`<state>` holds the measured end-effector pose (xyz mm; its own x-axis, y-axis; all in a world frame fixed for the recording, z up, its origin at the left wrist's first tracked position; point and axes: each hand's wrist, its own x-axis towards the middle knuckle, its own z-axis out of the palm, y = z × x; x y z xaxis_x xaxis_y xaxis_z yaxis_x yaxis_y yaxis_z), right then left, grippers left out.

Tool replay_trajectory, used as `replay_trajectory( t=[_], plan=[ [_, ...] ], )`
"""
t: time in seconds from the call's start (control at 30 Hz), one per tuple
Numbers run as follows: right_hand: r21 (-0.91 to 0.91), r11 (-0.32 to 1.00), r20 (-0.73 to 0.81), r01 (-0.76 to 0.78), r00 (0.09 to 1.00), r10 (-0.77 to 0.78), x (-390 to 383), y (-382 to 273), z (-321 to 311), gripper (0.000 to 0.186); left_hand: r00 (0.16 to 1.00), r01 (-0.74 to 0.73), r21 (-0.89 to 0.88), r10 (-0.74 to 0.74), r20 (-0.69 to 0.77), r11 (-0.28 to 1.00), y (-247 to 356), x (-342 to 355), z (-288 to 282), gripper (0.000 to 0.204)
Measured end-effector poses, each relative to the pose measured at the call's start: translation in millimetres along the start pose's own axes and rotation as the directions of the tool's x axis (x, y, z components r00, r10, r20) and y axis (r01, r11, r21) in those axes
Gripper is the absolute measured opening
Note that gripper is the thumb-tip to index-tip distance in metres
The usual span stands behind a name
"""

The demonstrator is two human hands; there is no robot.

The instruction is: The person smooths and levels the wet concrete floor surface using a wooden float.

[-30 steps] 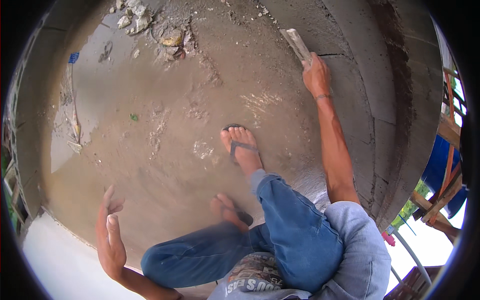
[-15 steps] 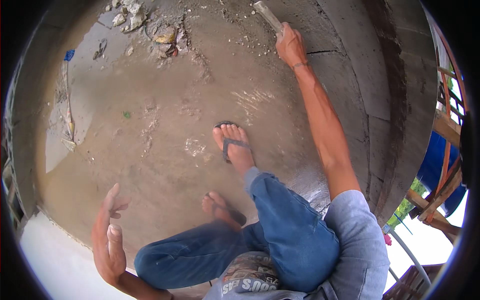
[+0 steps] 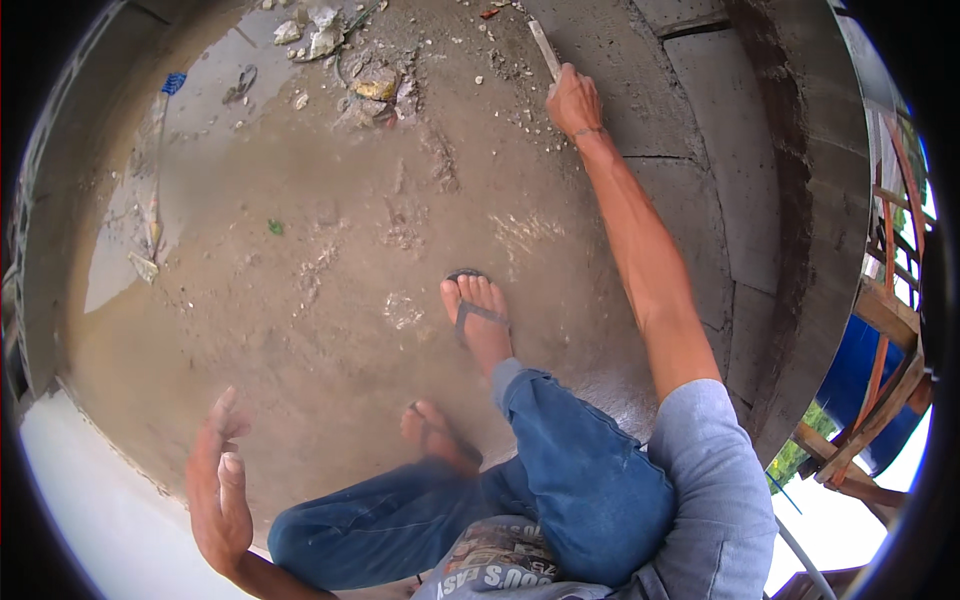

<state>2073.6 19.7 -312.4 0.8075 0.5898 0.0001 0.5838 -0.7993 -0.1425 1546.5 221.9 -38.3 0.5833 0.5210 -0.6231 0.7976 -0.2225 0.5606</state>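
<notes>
My right hand [image 3: 576,101] is stretched far ahead and closed around a narrow, flat, greyish strip [image 3: 545,50], perhaps wood. The strip points forward along the foot of the grey block wall [image 3: 722,140], where it meets the muddy floor. Whether its tip touches the wall or floor, I cannot tell. At the lower left my left hand [image 3: 222,490] is raised with its fingers apart and nothing in it. Pale dust or dried mud coats its fingertips.
Wet mud and shallow water cover the floor [image 3: 360,260]. My sandalled feet stand on it. Rubble and litter [image 3: 375,90] lie ahead, and a long thin stick with a blue end [image 3: 174,83] lies left. Timber framing [image 3: 880,400] and a blue tank [image 3: 850,360] are at the far right.
The view has shifted slightly, so the floor and rubble sit a little further right. My right hand stays closed on the strip by the wall; my left hand stays raised and open.
</notes>
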Motion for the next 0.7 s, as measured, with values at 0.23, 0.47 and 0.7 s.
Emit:
replay_trajectory(
  t=[0.23,0.47,0.7],
  plan=[
    [0.004,0.997,-0.002,-0.073,0.997,0.073,24.7,-22.7,-3.1,0.019,0.997,0.058,-0.021,-0.059,-0.048,0.998,-5.8,-7.0,-4.4,0.076],
    [-0.010,1.000,-0.018,0.015,1.000,-0.015,35.9,-14.3,8.8,0.017,0.996,0.062,-0.033,-0.064,-0.062,0.998,-10.5,-8.6,-4.8,0.076],
    [0.055,0.972,-0.011,0.228,0.974,-0.228,6.3,-20.9,0.2,0.023,0.999,0.022,-0.068,-0.025,-0.043,0.997,-10.9,-9.6,-8.0,0.077]
  ],
)
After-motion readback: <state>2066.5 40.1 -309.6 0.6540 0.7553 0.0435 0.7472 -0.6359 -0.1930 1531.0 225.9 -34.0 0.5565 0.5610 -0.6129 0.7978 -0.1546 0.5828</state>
